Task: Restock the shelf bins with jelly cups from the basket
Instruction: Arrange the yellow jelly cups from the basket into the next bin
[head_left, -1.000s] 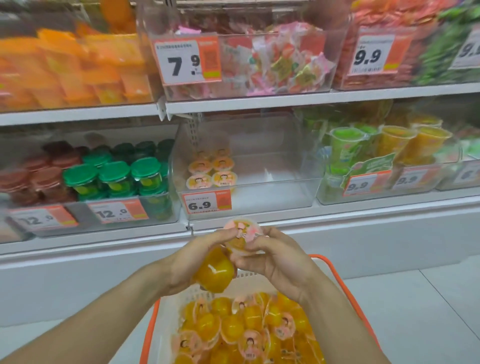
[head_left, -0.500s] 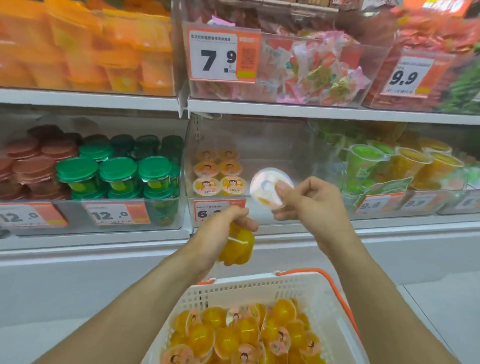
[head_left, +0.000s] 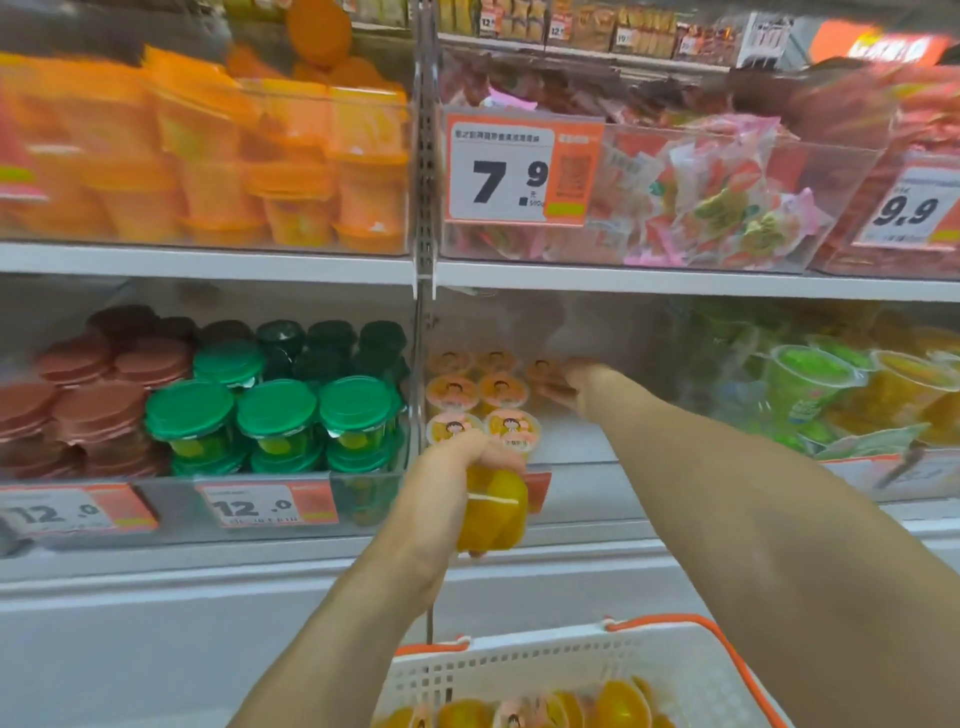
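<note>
Left hand (head_left: 457, 467) grips stacked yellow jelly cups (head_left: 491, 512) by the rim, hanging before the clear bin (head_left: 597, 488); right hand (head_left: 563, 384) reaches inside beside the cup rows (head_left: 480, 395), fingers blurred, cannot tell their state. Judgement: cups light, thin-walled, slick, foil lids puncture-prone; hold by the rim flange.

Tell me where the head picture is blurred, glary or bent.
Head view: motion blur smears the right hand reaching into the clear plastic shelf bin; the left hand gripping yellow jelly cups is sharper; hazy glare veils the bin's wall; the wide lens bows the white shelf edge.
</note>
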